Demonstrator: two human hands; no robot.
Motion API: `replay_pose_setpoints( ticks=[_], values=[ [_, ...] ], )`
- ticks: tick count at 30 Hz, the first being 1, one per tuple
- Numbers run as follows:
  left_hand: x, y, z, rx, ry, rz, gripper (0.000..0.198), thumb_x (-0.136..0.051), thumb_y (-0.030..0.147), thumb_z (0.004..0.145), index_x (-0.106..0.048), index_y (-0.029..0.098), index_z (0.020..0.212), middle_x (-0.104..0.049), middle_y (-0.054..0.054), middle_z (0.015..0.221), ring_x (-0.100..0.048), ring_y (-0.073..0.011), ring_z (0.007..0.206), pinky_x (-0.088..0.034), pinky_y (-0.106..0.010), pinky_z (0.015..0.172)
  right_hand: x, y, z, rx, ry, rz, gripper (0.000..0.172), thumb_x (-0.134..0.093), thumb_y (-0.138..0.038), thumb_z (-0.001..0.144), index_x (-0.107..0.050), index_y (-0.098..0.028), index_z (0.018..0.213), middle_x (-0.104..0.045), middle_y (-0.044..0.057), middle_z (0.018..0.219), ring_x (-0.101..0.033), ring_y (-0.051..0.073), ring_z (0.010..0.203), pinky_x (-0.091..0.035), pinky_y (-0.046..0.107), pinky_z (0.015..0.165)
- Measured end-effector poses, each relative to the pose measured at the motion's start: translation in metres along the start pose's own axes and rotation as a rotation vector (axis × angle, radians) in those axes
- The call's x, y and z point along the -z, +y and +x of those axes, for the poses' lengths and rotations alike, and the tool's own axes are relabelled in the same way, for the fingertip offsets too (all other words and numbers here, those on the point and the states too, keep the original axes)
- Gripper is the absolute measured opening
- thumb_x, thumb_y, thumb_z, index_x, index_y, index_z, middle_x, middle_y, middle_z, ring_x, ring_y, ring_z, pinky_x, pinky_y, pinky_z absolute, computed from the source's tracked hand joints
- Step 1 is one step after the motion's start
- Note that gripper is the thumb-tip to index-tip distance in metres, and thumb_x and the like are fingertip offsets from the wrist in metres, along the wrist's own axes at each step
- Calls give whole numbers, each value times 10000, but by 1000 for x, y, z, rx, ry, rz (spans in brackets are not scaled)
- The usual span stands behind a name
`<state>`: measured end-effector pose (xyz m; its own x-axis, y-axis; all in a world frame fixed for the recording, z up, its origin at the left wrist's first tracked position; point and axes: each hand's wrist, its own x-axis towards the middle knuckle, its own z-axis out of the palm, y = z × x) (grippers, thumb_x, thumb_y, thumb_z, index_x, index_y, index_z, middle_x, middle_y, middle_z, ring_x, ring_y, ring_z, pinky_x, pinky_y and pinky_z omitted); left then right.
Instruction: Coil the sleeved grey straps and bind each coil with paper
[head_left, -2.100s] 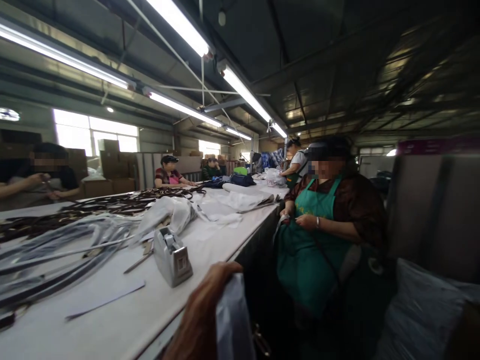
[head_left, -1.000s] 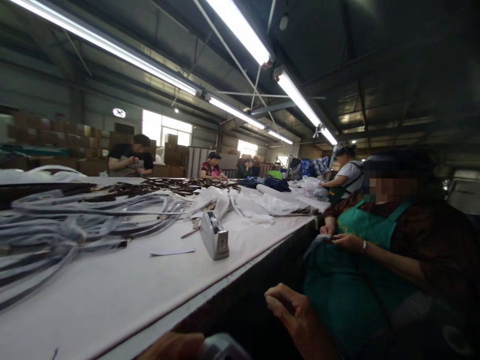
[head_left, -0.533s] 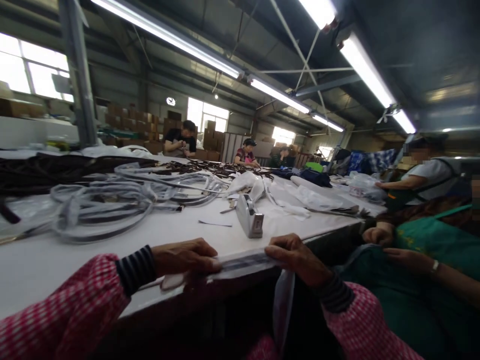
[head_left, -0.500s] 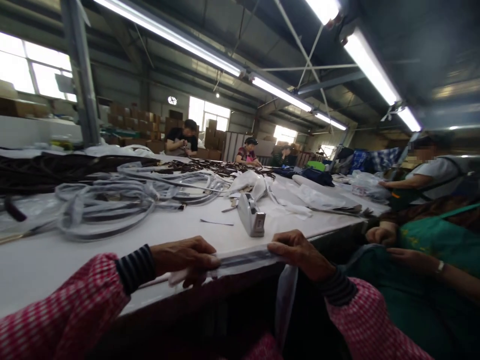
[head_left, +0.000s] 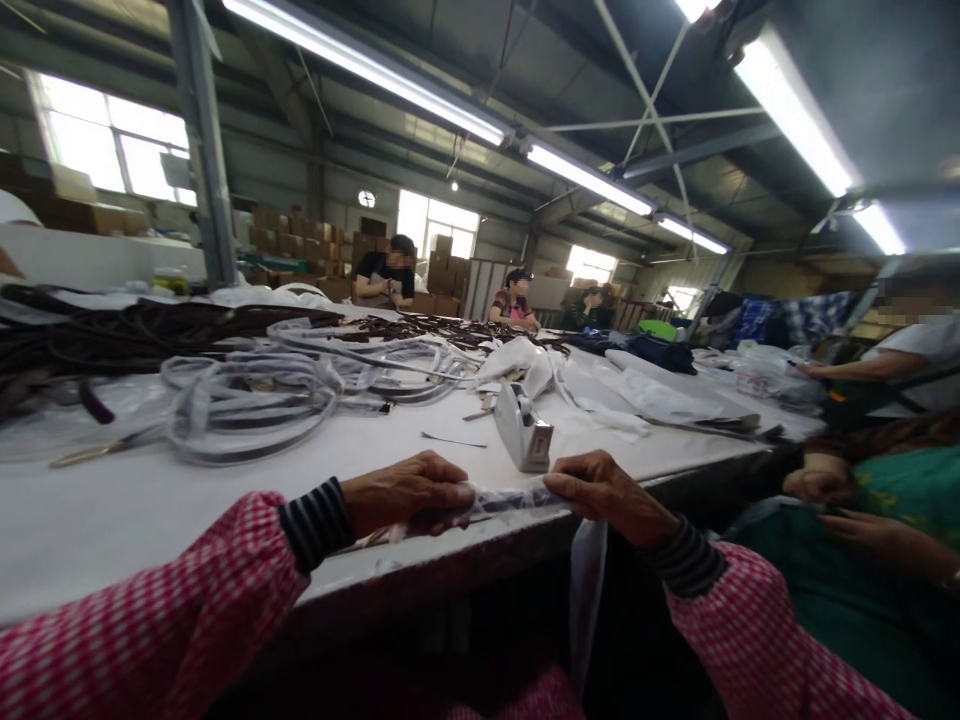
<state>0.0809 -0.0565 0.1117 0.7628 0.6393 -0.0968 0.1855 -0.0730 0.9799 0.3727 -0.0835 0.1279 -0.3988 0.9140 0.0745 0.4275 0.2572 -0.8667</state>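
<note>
A dark strap in a clear plastic sleeve point(head_left: 514, 498) stretches between my hands at the table's front edge. My left hand point(head_left: 409, 492) pinches it with the thumb on top; its lower fingers are partly hidden. My right hand point(head_left: 611, 500) grips the other end between thumb and fingers. From below my right hand a loose length of the sleeve hangs down past the edge. A white tape dispenser point(head_left: 523, 430) stands just behind the strap, near my right fingertips.
Coiled straps in clear plastic point(head_left: 251, 405) lie to the left, before a pile of dark brown straps point(head_left: 135, 335). A thin dark strip point(head_left: 454, 439) lies near the dispenser. At right, a co-worker in green point(head_left: 900, 500) sits close by. Other people work further back.
The span of sleeve between my hands has become shorter and more crumpled, with my left hand closer to my right. The whole view has shifted slightly.
</note>
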Motion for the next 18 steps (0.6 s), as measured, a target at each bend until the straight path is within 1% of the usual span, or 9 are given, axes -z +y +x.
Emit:
replay_pose_setpoints(
  ticks=[2, 4, 9, 11, 13, 14, 15, 17, 18],
  values=[
    [2, 2, -3, -25, 43, 30, 491, -685, 600, 829, -671, 113, 771, -397, 66, 515, -281, -68, 461, -167, -229, 448, 1, 0, -2, 2, -41, -5, 519, -643, -615, 853, -519, -174, 611, -399, -58, 517, -304, 76, 487, -196, 245, 476],
    [5, 4, -8, -34, 69, 62, 495, -675, 601, 832, -663, 112, 756, -333, 78, 511, -239, -66, 466, -125, -241, 451, 4, 4, -6, -6, -75, -5, 521, -637, -631, 853, -529, -174, 627, -405, -60, 518, -306, 75, 478, -204, 239, 466],
    [5, 13, -19, -57, 125, 125, 475, -691, 569, 810, -616, 123, 664, -333, 77, 476, -261, -60, 450, -147, -227, 440, 10, 13, -16, -34, -129, -74, 553, -602, -654, 869, -527, -172, 611, -439, -48, 514, -341, 79, 472, -241, 233, 470],
    [0, 16, -18, -62, 135, 133, 472, -672, 571, 821, -627, 123, 678, -367, 75, 447, -273, -58, 416, -164, -216, 414, 5, 8, -15, -18, -157, -57, 515, -603, -642, 877, -603, -152, 716, -520, -27, 582, -400, 86, 499, -282, 226, 486],
    [-6, 19, -11, -81, 129, 143, 473, -653, 578, 835, -655, 120, 717, -437, 60, 443, -298, -59, 387, -190, -206, 388, -5, -4, -10, 32, -198, 12, 482, -608, -610, 889, -662, -133, 932, -596, 3, 707, -467, 99, 550, -334, 224, 511],
    [-9, 21, -7, -95, 117, 146, 472, -654, 581, 837, -669, 120, 738, -477, 50, 455, -323, -61, 381, -211, -202, 382, -11, -11, -6, 57, -221, 48, 477, -612, -590, 894, -663, -129, 1009, -599, 6, 735, -473, 99, 557, -340, 223, 510],
    [-12, 22, -2, -113, 99, 143, 472, -663, 585, 832, -678, 120, 751, -511, 41, 469, -355, -65, 381, -239, -198, 382, -16, -19, -2, 75, -242, 71, 464, -616, -572, 897, -664, -126, 1014, -580, -3, 715, -454, 92, 541, -323, 220, 494],
    [-13, 22, 4, -132, 53, 116, 483, -675, 598, 825, -692, 118, 773, -564, 22, 498, -425, -78, 398, -306, -198, 402, -23, -30, 6, 93, -265, 62, 423, -633, -547, 891, -652, -127, 839, -485, -39, 609, -362, 69, 492, -248, 221, 460],
    [-11, 21, 6, -121, 27, 95, 497, -666, 610, 830, -700, 115, 792, -589, 10, 513, -454, -86, 405, -332, -203, 412, -23, -34, 10, 93, -261, 37, 429, -644, -539, 885, -617, -136, 739, -431, -54, 566, -317, 62, 479, -212, 228, 454]
  ],
)
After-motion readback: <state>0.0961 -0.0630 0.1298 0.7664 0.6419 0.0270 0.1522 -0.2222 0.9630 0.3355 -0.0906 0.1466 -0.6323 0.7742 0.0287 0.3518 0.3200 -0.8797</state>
